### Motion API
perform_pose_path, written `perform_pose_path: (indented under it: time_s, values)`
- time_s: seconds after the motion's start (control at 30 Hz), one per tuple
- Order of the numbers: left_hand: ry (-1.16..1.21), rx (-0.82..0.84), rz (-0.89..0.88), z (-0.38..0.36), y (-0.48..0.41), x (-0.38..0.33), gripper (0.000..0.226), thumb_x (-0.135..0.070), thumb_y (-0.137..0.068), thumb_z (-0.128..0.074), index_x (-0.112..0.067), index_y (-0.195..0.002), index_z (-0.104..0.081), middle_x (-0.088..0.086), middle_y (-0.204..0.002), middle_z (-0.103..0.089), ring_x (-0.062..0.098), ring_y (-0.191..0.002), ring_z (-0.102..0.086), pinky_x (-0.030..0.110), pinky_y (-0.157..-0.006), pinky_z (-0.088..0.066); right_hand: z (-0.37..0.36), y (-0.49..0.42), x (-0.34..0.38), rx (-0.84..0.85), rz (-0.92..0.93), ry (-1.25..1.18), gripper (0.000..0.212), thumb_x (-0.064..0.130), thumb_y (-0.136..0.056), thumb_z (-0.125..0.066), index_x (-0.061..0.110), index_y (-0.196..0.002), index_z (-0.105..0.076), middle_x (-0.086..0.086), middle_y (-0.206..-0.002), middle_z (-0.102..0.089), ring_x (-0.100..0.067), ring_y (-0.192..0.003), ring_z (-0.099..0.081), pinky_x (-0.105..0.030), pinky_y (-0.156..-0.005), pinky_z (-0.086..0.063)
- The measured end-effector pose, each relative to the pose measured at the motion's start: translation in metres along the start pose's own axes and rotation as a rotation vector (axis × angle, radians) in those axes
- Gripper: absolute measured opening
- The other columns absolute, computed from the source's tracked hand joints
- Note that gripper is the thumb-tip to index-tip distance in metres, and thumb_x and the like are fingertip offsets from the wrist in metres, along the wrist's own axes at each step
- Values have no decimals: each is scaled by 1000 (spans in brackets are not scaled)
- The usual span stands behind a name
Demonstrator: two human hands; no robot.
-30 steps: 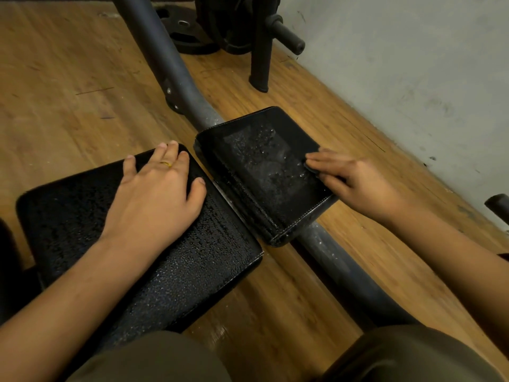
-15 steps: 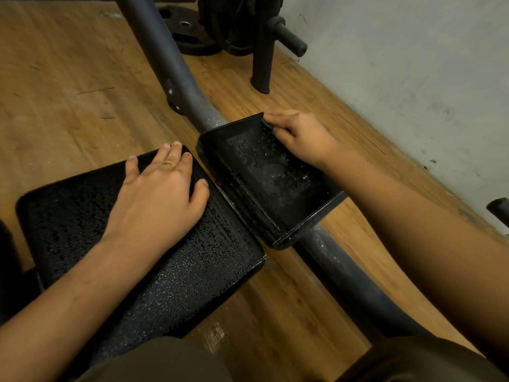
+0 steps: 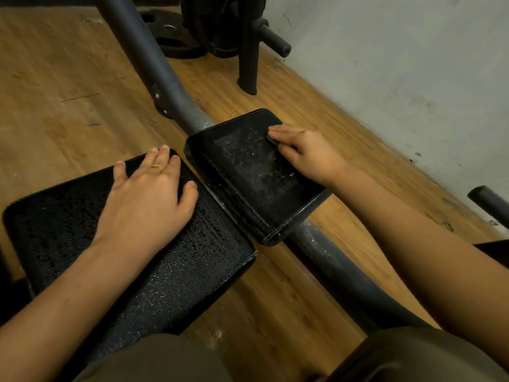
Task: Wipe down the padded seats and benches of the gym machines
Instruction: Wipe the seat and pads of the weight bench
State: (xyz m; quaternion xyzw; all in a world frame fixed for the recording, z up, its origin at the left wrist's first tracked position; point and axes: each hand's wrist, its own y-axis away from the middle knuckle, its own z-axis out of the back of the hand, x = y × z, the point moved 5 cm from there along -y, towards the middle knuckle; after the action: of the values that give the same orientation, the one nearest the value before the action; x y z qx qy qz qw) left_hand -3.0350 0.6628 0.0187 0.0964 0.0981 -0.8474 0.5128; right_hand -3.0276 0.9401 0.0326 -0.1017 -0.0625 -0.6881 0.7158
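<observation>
Two black padded pieces wet with droplets sit on a grey steel tube [image 3: 327, 260]. The large seat pad [image 3: 176, 271] lies at the lower left, and my left hand [image 3: 148, 205] rests flat on it with fingers spread and a ring on one finger. The smaller pad [image 3: 248, 177] lies just beyond it to the right. My right hand [image 3: 305, 153] presses on that pad's far right part. A small dark cloth [image 3: 271, 139] peeks out under its fingertips; most of the cloth is hidden by the hand.
The wooden floor [image 3: 68, 92] surrounds the machine. A weight-plate rack with a black peg [image 3: 275, 42] and plates [image 3: 176, 37] stands at the top. A grey wall [image 3: 399, 64] runs along the right. A dark bar end [image 3: 487, 199] sticks in at the right edge.
My right hand swept from the small pad's right edge up to its far corner, then slid back a little toward me. The left hand has stayed flat on the seat pad.
</observation>
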Motion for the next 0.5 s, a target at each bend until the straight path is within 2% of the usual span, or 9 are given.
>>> perform_pose_path:
  time_s: [0.17, 0.3, 0.5]
  values:
    - [6, -2, -7, 0, 0, 0, 61, -43, -100, -38, -7, -148, -41, 11, -161, -29, 22, -150, -22, 58, -118, -18, 6, 26, 5, 13, 24, -15, 39, 5, -98, -56, 7, -136, -59, -7, -144, -55, -20, -136, -47, -8, -111, -18]
    - [-3, 4, -15, -2, -2, 2, 61, -44, -99, -38, -7, -147, -42, 12, -160, -30, 22, -150, -23, 60, -117, -20, 12, 82, -4, -6, 11, 6, 40, 2, -95, -59, 9, -134, -62, -3, -140, -58, -16, -135, -49, -30, -117, -32]
    - [-1, 6, -14, -2, -2, 1, 61, -43, -98, -37, -6, -146, -43, 12, -159, -31, 22, -150, -24, 60, -116, -21, 10, 75, -3, 1, 45, 27, 39, 1, -95, -60, 7, -133, -62, -5, -139, -59, -19, -134, -50, -35, -117, -35]
